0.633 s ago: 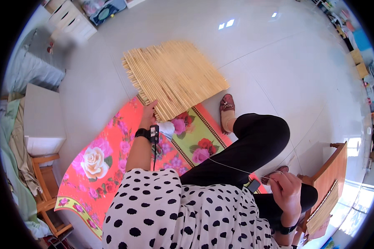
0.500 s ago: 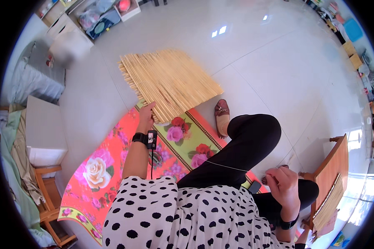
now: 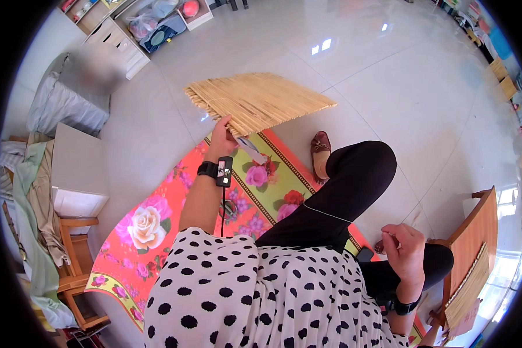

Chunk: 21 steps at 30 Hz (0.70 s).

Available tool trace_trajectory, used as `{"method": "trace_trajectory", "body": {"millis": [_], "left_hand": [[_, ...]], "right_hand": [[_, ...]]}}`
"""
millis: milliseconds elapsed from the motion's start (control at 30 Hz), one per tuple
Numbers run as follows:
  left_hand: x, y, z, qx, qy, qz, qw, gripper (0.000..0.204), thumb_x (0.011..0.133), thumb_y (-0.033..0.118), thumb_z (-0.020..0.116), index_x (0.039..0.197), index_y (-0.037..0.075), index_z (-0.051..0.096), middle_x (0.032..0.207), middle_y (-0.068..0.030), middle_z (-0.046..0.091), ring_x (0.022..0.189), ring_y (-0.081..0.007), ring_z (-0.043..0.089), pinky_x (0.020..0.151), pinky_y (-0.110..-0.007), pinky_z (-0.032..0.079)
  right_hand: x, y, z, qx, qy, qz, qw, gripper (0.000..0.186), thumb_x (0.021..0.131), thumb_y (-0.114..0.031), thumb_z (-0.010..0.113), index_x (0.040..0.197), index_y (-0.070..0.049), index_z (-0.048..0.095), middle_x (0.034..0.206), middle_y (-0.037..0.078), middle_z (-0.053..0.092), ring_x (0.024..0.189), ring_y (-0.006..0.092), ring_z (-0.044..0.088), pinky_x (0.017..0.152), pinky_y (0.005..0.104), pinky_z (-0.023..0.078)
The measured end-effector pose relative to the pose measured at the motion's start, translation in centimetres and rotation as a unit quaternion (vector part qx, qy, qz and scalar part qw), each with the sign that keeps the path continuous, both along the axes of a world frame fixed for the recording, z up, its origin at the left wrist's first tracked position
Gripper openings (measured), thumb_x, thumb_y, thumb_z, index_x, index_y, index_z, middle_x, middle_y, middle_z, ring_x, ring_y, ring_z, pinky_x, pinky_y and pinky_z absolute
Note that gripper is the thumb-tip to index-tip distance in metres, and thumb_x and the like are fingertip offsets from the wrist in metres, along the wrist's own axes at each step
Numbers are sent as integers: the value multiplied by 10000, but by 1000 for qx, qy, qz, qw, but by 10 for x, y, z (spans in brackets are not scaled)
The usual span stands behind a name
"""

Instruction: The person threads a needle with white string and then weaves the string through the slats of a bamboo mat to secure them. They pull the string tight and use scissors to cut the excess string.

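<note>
A flat woven mat of pale straw reeds is held by its near edge over the floral red floor cloth w/ left hand fingers gripping, right hand clenched on thin thread; stitching step judged in hand, thread-tightening needed next.

straw, cloth and glossy tile

the mat looks like rough, matt strips of dry straw or reed bound in rows; the flowered floor sheet seems smooth, perhaps plastic; the floor tiles are glossy; the chair is wood.
</note>
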State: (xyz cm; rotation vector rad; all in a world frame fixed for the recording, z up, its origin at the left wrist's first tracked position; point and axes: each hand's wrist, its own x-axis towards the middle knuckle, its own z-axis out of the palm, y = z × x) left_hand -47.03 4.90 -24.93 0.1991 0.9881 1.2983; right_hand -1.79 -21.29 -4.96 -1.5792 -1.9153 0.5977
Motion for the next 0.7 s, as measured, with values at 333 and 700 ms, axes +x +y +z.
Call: {"method": "trace_trajectory", "body": {"millis": [333,700], "left_hand": [[-2,-16,-3,-71,176,-228,955,382,980,448,445,1085,100,559,851,-64,652,678,-172,607,436,-277,417],[-6,-20,-50,-44,138,-93,985,442,965,346,533,1288,50,482,1212,-124,595,1048,-262,610,949,-428,483]], "right_hand": [[-8,3,8,10,-25,10,1000,98,731,-4,686,806,-39,635,611,88,546,521,255,521,506,344,392],[-26,20,15,22,-61,43,997,89,739,-31,709,787,-44,635,607,79,544,537,260,539,507,350,411]]}}
